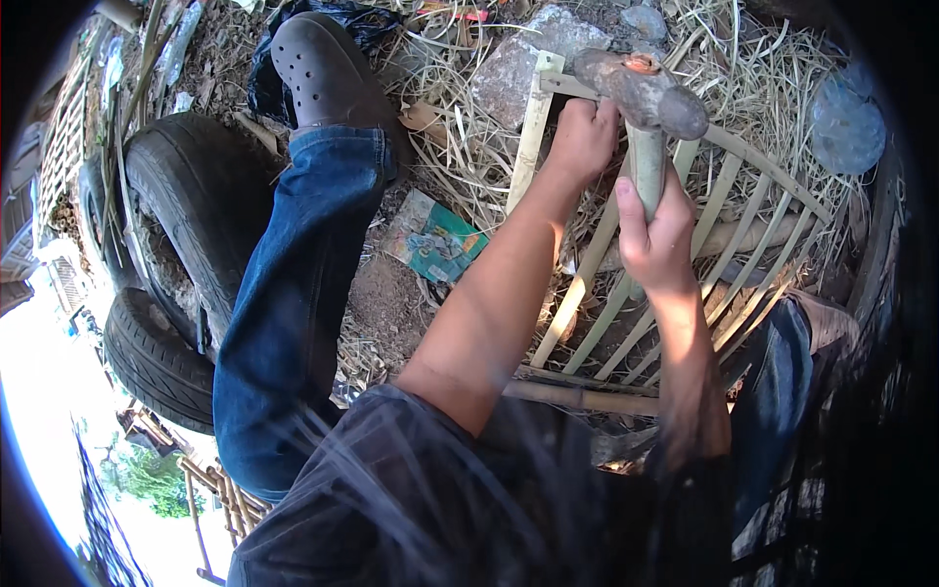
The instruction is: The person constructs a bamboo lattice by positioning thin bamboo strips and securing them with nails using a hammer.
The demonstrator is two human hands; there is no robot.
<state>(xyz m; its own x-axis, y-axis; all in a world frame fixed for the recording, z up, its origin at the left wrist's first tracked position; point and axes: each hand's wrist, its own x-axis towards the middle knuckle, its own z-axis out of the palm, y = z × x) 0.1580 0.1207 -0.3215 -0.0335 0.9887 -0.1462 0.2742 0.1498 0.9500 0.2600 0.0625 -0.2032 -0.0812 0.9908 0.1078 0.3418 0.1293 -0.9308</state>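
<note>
My right hand (657, 230) is wrapped round the pale green handle of a hammer (646, 93). Its rounded, worn head is at the far end, over the top bar of a slatted bamboo frame (768, 171). To the left of the hammer, my left hand (585, 137) is closed at that same bar, close to the frame's corner. Its fingertips are turned away, so whatever they pinch is hidden. Pale bamboo slats (577, 298) run from the top bar toward me, spaced apart, down to a thicker bamboo pole (587, 396) nearest my body.
A grey rock (528, 68) lies behind the frame's left corner. Dry straw (753, 68) covers the far ground, with a clear plastic piece (847, 122) at right. Old tyres (191, 210) lean at left, beside my leg in jeans (303, 274). A green printed packet (435, 238) lies between.
</note>
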